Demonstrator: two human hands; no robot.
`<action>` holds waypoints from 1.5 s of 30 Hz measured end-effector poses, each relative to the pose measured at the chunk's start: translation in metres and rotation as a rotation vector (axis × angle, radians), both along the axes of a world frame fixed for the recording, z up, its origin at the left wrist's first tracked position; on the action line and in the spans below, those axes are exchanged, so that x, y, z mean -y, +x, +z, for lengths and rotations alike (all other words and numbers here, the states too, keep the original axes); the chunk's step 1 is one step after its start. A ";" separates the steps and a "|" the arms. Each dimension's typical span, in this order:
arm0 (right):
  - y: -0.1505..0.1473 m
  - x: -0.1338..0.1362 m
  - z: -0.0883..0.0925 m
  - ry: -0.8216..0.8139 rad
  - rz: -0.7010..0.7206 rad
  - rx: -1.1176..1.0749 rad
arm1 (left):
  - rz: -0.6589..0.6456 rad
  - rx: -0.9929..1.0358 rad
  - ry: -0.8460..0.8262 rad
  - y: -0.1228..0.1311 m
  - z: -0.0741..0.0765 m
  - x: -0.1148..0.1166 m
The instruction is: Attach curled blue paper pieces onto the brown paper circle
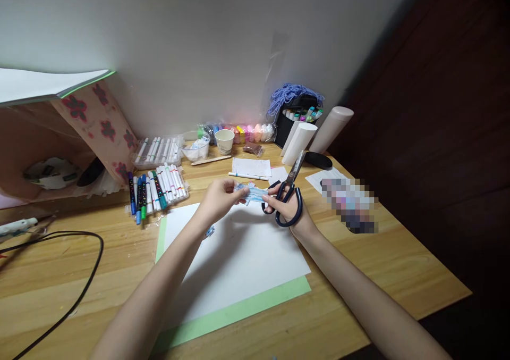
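Between my two hands is a small piece of paper [255, 194] with blue streaks of colour. My left hand [221, 198] pinches its left end. The fingertips of my right hand [285, 206] hold its right end, and a pair of scissors [286, 192] with dark handles hangs on that same hand, blades pointing up and away. Below the hands lies a white sheet [243, 264] on top of a green sheet [239, 308]. A small blue-and-white scrap [209, 232] rests on the white sheet beside my left forearm.
Several markers [159, 187] lie at the left, near a flowered box [101, 115]. At the back stand a paper cup [224, 142], a clear bowl [196, 150], a black pen holder [285, 131] and white cylinders [305, 136]. A black cable [99, 253] loops at the left.
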State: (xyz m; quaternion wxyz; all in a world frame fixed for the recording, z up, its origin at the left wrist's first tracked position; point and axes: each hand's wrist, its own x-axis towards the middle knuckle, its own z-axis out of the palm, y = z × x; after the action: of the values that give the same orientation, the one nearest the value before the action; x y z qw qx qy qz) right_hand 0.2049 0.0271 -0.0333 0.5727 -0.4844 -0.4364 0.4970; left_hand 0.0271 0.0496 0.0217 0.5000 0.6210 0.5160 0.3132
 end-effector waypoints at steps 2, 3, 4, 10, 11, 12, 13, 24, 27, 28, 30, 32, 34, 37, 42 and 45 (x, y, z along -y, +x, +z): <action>0.001 0.000 0.000 0.014 -0.024 -0.001 | -0.031 -0.019 -0.028 0.001 -0.001 0.001; 0.002 -0.001 0.001 0.022 -0.036 -0.002 | -0.045 -0.019 -0.047 0.001 -0.001 0.001; 0.002 -0.001 0.001 0.028 -0.044 -0.003 | -0.056 -0.011 -0.065 0.002 -0.001 0.001; 0.001 0.001 -0.001 0.007 0.010 0.014 | 0.003 0.060 -0.018 0.005 0.004 0.003; 0.000 0.001 -0.001 -0.007 0.029 0.020 | 0.014 0.082 0.003 0.005 0.005 0.003; -0.001 0.002 -0.002 -0.022 0.047 0.023 | 0.021 0.102 0.019 0.006 0.005 0.003; -0.003 0.003 -0.002 -0.035 0.064 0.023 | 0.026 0.117 0.031 0.006 0.004 0.003; -0.016 0.009 -0.009 -0.019 -0.019 -0.161 | -0.009 0.235 0.002 0.017 -0.018 0.002; -0.018 0.011 -0.009 -0.036 -0.008 -0.173 | 0.002 0.244 -0.022 0.017 -0.016 0.002; -0.019 0.011 -0.008 -0.044 0.024 -0.169 | 0.016 0.239 -0.018 0.015 -0.014 0.001; -0.020 0.013 -0.005 -0.086 0.122 -0.183 | 0.061 0.216 0.006 0.009 -0.009 -0.003; -0.022 0.015 -0.003 -0.191 0.248 -0.223 | 0.117 0.187 0.028 0.000 -0.003 -0.007; -0.023 0.019 -0.002 -0.316 0.371 -0.245 | 0.157 0.164 0.040 -0.010 0.002 -0.011; -0.023 0.028 -0.002 -0.387 0.546 -0.176 | 0.179 0.151 0.049 -0.022 0.005 -0.016; -0.021 0.041 0.002 -0.267 0.655 -0.039 | 0.178 0.122 0.085 -0.025 0.003 -0.017; -0.019 0.044 0.007 -0.239 0.684 0.037 | 0.160 0.101 0.085 -0.022 0.003 -0.015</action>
State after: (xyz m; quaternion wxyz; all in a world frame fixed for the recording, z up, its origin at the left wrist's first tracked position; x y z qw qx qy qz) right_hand 0.1856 -0.0165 -0.0263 0.3048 -0.3829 -0.5223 0.6983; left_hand 0.0055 0.0649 0.0249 0.4719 0.5821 0.5241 0.4047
